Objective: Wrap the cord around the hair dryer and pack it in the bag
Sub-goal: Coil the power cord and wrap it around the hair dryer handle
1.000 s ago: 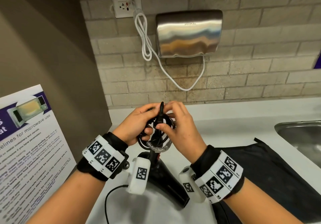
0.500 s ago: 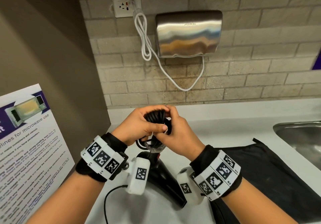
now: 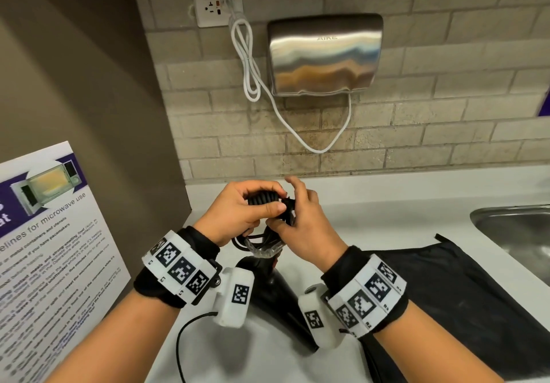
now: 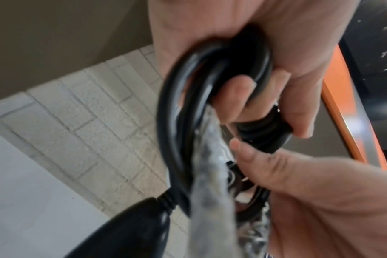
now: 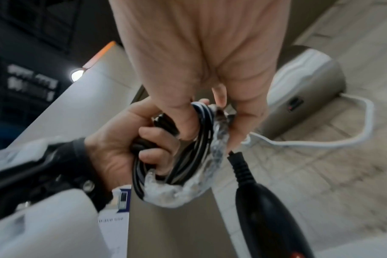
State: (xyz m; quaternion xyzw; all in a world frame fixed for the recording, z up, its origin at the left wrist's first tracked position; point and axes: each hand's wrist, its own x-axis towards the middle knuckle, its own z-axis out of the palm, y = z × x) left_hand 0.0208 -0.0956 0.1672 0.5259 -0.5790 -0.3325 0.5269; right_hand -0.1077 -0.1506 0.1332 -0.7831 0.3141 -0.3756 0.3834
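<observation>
Nearest cam: 2 wrists w/ tag bands, both over the counter.
Hair dryer: 1, black, below the hands, nose toward cam.
Bag: 1, black, lay flat just right of dryer, nothing in it as far as seen.
Left hand: clenched round the coiled cord.
Right hand: pinched the coil's loops & clear wrap; index finger lifted.
Progress: cord bundled in hands, not seen wound on dryer; packing not begun.
Far: 1 wall dryer, 1 sink.
</observation>
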